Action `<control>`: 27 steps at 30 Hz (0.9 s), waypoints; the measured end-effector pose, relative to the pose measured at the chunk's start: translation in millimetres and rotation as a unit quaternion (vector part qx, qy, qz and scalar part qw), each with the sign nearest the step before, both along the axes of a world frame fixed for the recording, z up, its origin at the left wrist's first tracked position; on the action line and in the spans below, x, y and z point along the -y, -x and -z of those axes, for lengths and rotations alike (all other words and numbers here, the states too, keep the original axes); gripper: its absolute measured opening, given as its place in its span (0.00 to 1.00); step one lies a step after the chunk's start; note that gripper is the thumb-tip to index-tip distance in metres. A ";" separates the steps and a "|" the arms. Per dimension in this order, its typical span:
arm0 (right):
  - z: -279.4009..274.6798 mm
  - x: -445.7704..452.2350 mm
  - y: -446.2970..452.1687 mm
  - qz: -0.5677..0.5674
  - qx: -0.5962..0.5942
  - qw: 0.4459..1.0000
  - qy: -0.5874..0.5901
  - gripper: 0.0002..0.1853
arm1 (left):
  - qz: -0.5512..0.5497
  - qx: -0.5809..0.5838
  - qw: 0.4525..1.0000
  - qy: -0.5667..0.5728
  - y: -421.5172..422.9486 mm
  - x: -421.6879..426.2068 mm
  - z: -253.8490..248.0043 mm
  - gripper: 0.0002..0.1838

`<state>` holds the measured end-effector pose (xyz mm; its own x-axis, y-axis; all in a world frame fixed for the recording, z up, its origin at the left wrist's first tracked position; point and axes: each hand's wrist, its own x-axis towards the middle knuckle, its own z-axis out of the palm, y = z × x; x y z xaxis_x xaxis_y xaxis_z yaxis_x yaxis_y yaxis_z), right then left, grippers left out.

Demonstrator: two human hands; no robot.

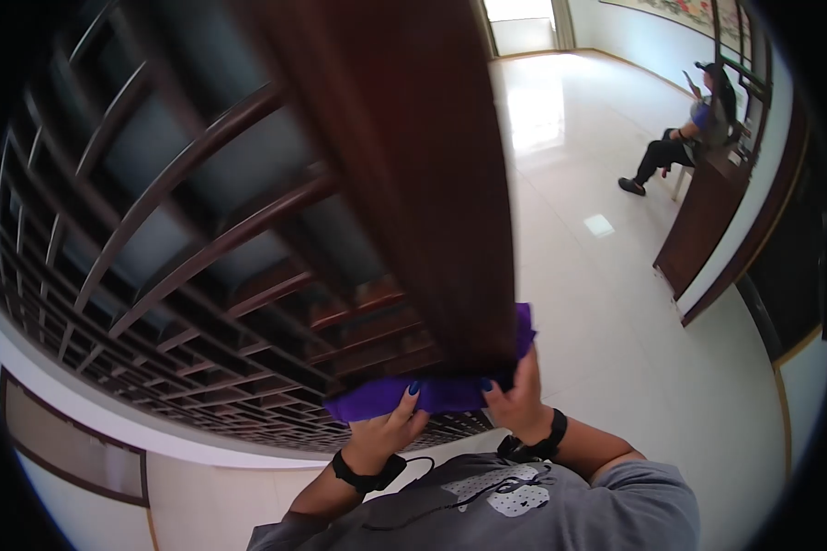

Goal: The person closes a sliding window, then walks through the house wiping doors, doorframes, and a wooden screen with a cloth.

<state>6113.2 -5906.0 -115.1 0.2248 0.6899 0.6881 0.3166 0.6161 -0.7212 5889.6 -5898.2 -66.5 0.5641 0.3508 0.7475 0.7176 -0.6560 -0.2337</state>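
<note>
A purple cloth point(446, 394) is wrapped around the near edge of a dark wooden post point(423, 184). My left hand point(388, 430) grips the cloth on the lattice side, fingers bent over it. On the other side, my right hand point(519, 395) presses the cloth against the post, with the thumb at its front edge. Some of the fingers are hidden behind the cloth and wood. Both wrists carry black bands. Dark wooden lattice work point(202, 220) joins the post on the left.
A seated person point(698, 129) in a dark cap is at the upper right, beside a brown wooden panel point(708, 216). Glossy pale floor tiles point(588, 275) stretch along the right of the post. A framed panel point(73, 441) is at the lower left.
</note>
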 end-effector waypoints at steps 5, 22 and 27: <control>-15.0 -6.7 24.1 0.032 -0.052 0.996 -0.071 0.42 | 0.012 0.044 0.999 -0.001 48.5 -4.1 18.3 0.40; 4.7 -6.6 16.7 0.030 -0.019 0.998 0.053 0.63 | 0.063 -0.096 0.991 -0.070 77.1 -13.0 4.5 0.39; -6.7 -28.5 -22.1 -0.085 0.090 0.991 0.045 0.56 | 0.081 -0.044 0.996 0.006 8.6 -8.3 -28.0 0.44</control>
